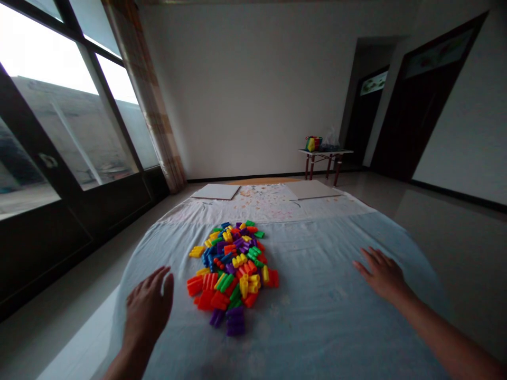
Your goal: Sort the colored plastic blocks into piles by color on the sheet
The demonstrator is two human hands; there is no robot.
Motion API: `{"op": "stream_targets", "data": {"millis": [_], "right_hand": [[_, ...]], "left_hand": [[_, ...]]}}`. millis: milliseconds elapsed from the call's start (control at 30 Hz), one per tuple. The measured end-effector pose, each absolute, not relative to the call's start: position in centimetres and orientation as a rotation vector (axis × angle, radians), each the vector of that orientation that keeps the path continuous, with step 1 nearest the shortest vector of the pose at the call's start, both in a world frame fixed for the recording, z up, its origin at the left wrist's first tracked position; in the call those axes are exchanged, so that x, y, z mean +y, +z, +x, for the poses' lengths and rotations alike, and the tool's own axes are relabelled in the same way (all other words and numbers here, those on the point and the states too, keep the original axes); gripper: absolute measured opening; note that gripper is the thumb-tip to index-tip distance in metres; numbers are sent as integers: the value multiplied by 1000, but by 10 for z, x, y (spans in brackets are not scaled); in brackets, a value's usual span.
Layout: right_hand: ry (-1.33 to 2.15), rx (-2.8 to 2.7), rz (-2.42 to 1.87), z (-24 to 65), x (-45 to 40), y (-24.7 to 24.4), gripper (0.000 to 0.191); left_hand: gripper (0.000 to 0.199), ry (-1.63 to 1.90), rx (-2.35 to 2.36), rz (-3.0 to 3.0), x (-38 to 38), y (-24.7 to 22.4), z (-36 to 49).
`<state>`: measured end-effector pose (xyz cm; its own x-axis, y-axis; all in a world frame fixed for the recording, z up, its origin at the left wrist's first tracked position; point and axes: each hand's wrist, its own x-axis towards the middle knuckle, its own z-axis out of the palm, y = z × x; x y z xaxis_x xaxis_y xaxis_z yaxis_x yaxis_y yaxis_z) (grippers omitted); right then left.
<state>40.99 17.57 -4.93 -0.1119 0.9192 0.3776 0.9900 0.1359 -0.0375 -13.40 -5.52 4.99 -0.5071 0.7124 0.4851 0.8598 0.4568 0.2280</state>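
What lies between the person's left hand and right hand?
In the head view, a pile of multicoloured blocks lies between the left hand and the right hand, nearer the left, on a light blue cloth.

A loose heap of plastic building blocks [232, 282] is lying on the pale-blue-covered tabletop [317, 311], left of its middle. Red, orange, yellow, green, blue and purple pieces are overlapping at mixed angles, many showing ribbed, rounded sides. A purple block [235, 322] is resting at the near end, while a yellow block [197, 252] is jutting from the left side.
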Motion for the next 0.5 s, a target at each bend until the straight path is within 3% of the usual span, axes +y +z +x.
{"op": "stream_targets", "data": {"millis": [167,333,500], "right_hand": [[-313,-2136,-1443,319,173,-19,49],[-228,-2194,-1353,260,161,-23,48],[-138,-2297,-1426,253,140,-46,50]], "left_hand": [[43,-1096,-2011,-2144,-24,87,22],[27,-788,-1289,-2831,4,48,124],[22,-501,-967,-2816,26,-23,140]]}}
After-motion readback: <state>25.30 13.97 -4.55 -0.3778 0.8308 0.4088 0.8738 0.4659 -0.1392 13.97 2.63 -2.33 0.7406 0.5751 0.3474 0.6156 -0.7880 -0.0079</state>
